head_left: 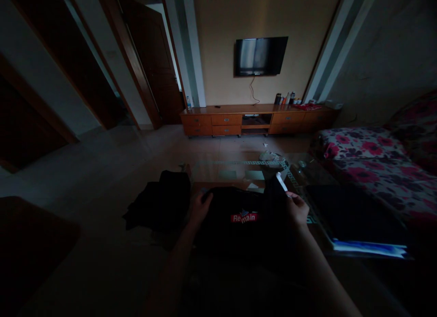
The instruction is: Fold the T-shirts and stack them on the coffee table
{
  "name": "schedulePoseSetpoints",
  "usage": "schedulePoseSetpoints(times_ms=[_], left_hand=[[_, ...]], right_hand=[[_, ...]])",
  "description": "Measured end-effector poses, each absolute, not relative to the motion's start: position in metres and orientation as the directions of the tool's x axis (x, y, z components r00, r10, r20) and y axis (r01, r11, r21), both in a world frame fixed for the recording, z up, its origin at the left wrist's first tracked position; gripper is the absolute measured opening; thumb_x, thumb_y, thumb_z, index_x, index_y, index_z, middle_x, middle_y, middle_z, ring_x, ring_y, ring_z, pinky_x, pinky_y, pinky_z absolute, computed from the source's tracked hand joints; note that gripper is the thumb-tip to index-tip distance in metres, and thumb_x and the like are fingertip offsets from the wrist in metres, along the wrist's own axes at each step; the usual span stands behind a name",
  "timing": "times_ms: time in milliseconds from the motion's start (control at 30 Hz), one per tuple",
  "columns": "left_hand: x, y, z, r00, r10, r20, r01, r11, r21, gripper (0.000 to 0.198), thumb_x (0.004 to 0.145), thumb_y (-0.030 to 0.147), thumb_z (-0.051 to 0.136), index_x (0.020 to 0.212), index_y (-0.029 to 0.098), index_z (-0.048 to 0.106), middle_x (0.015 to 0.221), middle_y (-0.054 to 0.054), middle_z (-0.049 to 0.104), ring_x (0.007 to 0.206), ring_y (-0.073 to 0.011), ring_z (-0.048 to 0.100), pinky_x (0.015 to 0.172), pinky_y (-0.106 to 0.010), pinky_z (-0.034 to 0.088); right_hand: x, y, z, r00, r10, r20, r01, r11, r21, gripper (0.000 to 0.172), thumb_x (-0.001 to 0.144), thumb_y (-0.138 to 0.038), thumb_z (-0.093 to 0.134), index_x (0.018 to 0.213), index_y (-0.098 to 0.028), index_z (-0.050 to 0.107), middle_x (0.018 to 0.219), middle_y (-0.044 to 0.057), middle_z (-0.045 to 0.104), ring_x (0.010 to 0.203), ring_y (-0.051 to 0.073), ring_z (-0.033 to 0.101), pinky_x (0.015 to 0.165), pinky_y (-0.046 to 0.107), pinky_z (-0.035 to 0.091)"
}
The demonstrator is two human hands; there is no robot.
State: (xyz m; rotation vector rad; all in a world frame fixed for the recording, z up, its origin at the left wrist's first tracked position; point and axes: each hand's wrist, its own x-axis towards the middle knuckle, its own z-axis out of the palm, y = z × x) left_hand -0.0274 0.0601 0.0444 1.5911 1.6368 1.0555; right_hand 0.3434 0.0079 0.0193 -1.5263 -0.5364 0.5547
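A black shirt [235, 237] with a red "Remain" print on its front is spread before me over the glass table. My left hand [201, 205] pinches its upper left edge. At the upper right, my right hand [297, 208] grips a raised part of the shirt, where a narrow white strip [281, 181] sticks up by the fingers. Left of the shirt lies a heap of black cloth [160, 201]. To the right sits a flat dark stack [358, 214] with a blue and white lower edge. Darkness hides the shirt's lower part.
The glass table [221, 173] has a patterned border, with a crumpled clear plastic bag [271, 156] near its far edge. A flowered sofa [372, 146] stands at the right. Beyond are a low wooden cabinet [227, 120] holding bottles, and a wall television [261, 56].
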Motion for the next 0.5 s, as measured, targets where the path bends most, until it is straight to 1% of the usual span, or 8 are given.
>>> schedulePoseSetpoints(times_ms=[67,133,200,267,333,433,467,500], left_hand=[[-0.026,0.056,0.048,-0.094,0.989,0.116,0.499,-0.054,0.865,0.041,0.089,0.05,0.06,0.112,0.018,0.072,0.114,-0.011,0.075,0.114,-0.0276,0.067,0.102,-0.041,0.05],[-0.023,0.052,0.05,-0.112,0.984,0.137,0.526,-0.059,0.849,0.038,0.09,0.048,0.06,0.113,0.019,0.071,0.116,-0.01,0.075,0.117,-0.0266,0.065,0.104,-0.04,0.049],[-0.023,0.049,0.053,-0.135,0.978,0.161,0.547,-0.061,0.835,0.037,0.09,0.047,0.061,0.114,0.02,0.069,0.118,-0.01,0.073,0.12,-0.0252,0.064,0.104,-0.038,0.048],[-0.025,0.046,0.056,-0.149,0.972,0.181,0.539,-0.073,0.839,0.038,0.09,0.048,0.06,0.114,0.019,0.067,0.119,-0.01,0.072,0.118,-0.0244,0.064,0.103,-0.037,0.048],[-0.03,0.045,0.059,-0.166,0.966,0.197,0.508,-0.087,0.857,0.039,0.092,0.049,0.056,0.113,0.018,0.066,0.117,-0.01,0.072,0.113,-0.0244,0.066,0.1,-0.037,0.049],[-0.039,0.045,0.059,-0.204,0.958,0.2,0.486,-0.078,0.87,0.038,0.094,0.05,0.051,0.108,0.018,0.065,0.109,-0.01,0.073,0.104,-0.0248,0.068,0.095,-0.036,0.052],[-0.042,0.045,0.059,-0.214,0.958,0.192,0.496,-0.063,0.866,0.037,0.094,0.05,0.051,0.106,0.018,0.065,0.106,-0.01,0.074,0.101,-0.0251,0.069,0.093,-0.037,0.052],[-0.043,0.045,0.058,-0.217,0.959,0.182,0.513,-0.046,0.857,0.036,0.094,0.05,0.051,0.104,0.018,0.065,0.104,-0.01,0.074,0.099,-0.0253,0.069,0.091,-0.037,0.052]], right_hand=[[0.348,0.009,0.017,0.794,0.606,0.04,0.09,-0.053,-0.995,0.056,0.061,-0.039,0.064,0.11,-0.011,0.07,0.09,0.009,0.072,0.072,0.017,0.062,0.062,0.025,0.049],[0.353,0.01,0.014,0.783,0.621,0.037,0.142,-0.12,-0.983,0.06,0.062,-0.038,0.061,0.114,-0.01,0.07,0.093,0.01,0.073,0.076,0.019,0.065,0.064,0.026,0.05],[0.362,0.009,0.01,0.733,0.68,-0.016,0.168,-0.204,-0.964,0.057,0.064,-0.04,0.059,0.109,-0.01,0.073,0.087,0.01,0.074,0.072,0.02,0.065,0.062,0.026,0.05],[0.374,0.006,0.006,0.71,0.702,-0.055,0.187,-0.263,-0.947,0.054,0.066,-0.042,0.057,0.104,-0.009,0.075,0.08,0.01,0.073,0.068,0.021,0.065,0.059,0.028,0.05],[0.389,0.0,0.004,0.754,0.655,-0.051,0.208,-0.311,-0.927,0.054,0.067,-0.042,0.056,0.104,-0.008,0.075,0.079,0.012,0.073,0.07,0.024,0.066,0.061,0.031,0.049],[0.41,-0.01,0.005,0.849,0.526,-0.035,0.241,-0.446,-0.862,0.052,0.069,-0.041,0.057,0.103,-0.006,0.075,0.084,0.022,0.072,0.08,0.034,0.068,0.069,0.041,0.05],[0.415,-0.013,0.006,0.86,0.51,-0.004,0.279,-0.477,-0.834,0.052,0.07,-0.04,0.057,0.104,-0.005,0.075,0.087,0.025,0.072,0.084,0.037,0.068,0.073,0.044,0.05],[0.417,-0.015,0.009,0.847,0.53,0.046,0.346,-0.482,-0.805,0.053,0.072,-0.04,0.057,0.107,-0.005,0.074,0.091,0.028,0.071,0.089,0.039,0.067,0.077,0.047,0.05]])
